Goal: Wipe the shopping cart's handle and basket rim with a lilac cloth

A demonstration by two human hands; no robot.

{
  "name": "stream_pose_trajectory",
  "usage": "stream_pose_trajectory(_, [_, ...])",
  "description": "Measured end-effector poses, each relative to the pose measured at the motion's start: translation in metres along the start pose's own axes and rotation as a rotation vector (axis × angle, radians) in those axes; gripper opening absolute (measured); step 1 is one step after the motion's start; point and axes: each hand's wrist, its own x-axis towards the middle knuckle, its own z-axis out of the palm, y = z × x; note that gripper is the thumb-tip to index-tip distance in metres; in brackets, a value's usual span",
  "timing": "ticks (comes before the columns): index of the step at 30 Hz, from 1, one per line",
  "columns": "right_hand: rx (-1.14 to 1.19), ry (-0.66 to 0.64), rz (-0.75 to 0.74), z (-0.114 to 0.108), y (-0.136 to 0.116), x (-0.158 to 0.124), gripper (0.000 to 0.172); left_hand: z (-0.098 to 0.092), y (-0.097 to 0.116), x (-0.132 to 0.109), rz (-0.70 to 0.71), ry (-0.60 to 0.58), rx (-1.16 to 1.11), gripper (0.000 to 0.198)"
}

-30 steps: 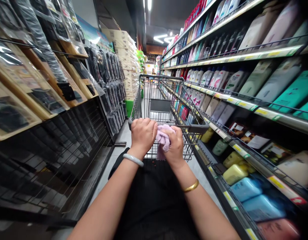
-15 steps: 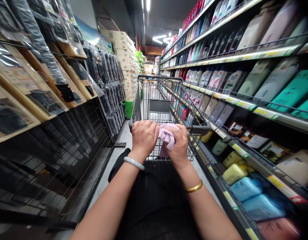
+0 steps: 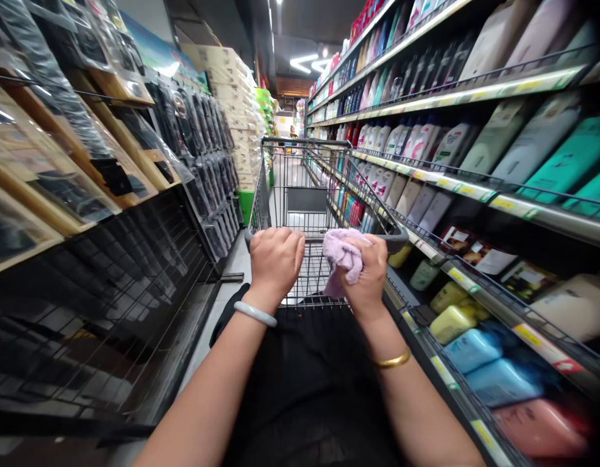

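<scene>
A wire shopping cart (image 3: 307, 200) stands right in front of me, its dark handle bar (image 3: 396, 237) running across at hand height. My left hand (image 3: 276, 263) is closed around the left part of this bar. In my right hand (image 3: 368, 275), at the bar's right part, a crumpled pale purple cloth (image 3: 342, 254) is gripped, its lower end hanging down. The cloth and fingers hide the bar there, and I cannot see how firmly the hand touches it.
Shelves (image 3: 475, 185) of shampoo and lotion bottles line the right side closely. To the left is a rack of hanging packaged goods (image 3: 192, 149), with stacked cartons (image 3: 231, 104) beyond. The tiled aisle floor (image 3: 234, 263) runs ahead between them.
My right hand has slid right along the bar with the cloth, widening the space between my hands. The left hand stays on the bar. The view has shifted slightly.
</scene>
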Motion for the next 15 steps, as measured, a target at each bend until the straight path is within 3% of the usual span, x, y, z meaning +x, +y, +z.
stream_pose_trajectory(5, [0.015, -0.118, 0.009, 0.005, -0.008, -0.010, 0.028, -0.005, -0.005, 0.003, -0.017, 0.004, -0.040, 0.044])
stream_pose_trajectory(10, [0.013, -0.026, 0.059, 0.011, -0.016, 0.004, 0.028, -0.015, -0.019, 0.003, -0.095, 0.027, -0.067, 0.036])
stream_pose_trajectory(15, [-0.041, -0.238, 0.011, 0.027, -0.024, -0.009, 0.027, -0.005, -0.036, -0.001, -0.064, 0.027, -0.028, 0.039])
